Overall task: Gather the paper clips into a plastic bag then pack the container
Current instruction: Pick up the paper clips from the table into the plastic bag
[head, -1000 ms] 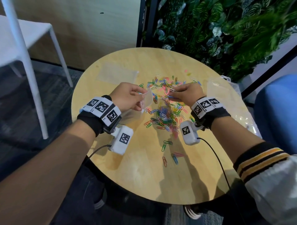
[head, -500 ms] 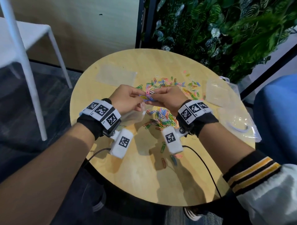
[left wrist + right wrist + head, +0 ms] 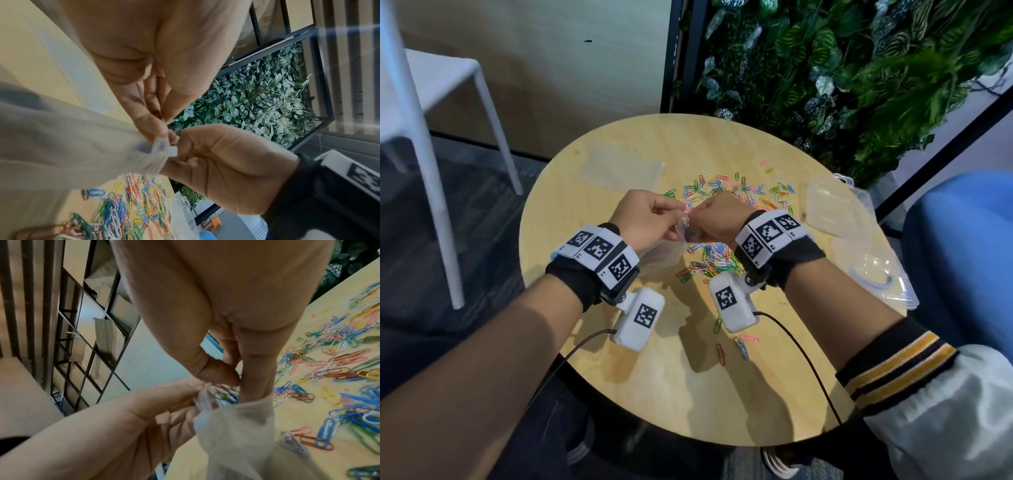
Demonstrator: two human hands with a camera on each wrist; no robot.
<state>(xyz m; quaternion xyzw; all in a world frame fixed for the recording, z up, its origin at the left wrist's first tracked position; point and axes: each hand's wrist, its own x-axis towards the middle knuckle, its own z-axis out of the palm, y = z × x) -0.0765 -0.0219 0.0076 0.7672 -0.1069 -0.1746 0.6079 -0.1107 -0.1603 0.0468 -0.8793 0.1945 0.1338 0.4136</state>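
Note:
My left hand (image 3: 677, 219) pinches the rim of a small clear plastic bag (image 3: 665, 254), which hangs over the table's middle. My right hand (image 3: 698, 223) is pressed against it, fingers curled, holding a few paper clips at the bag's mouth. In the right wrist view one finger of the right hand (image 3: 240, 379) reaches inside the bag (image 3: 236, 434), with blue clips just behind the rim. The left hand (image 3: 164, 126) grips the bag (image 3: 72, 142) by its edge. Coloured paper clips (image 3: 739, 195) lie scattered behind and under the hands.
A clear plastic container (image 3: 832, 209) and its lid (image 3: 873, 270) lie at the round table's (image 3: 654, 394) right edge. A second flat bag (image 3: 619, 168) lies at the back left. Loose clips (image 3: 741, 344) sit near the front. A white chair (image 3: 431, 102) stands left, a blue seat (image 3: 962, 257) right.
My right hand left the clip pile and came over to the left hand with clips. Both hands now meet at the bag's mouth.

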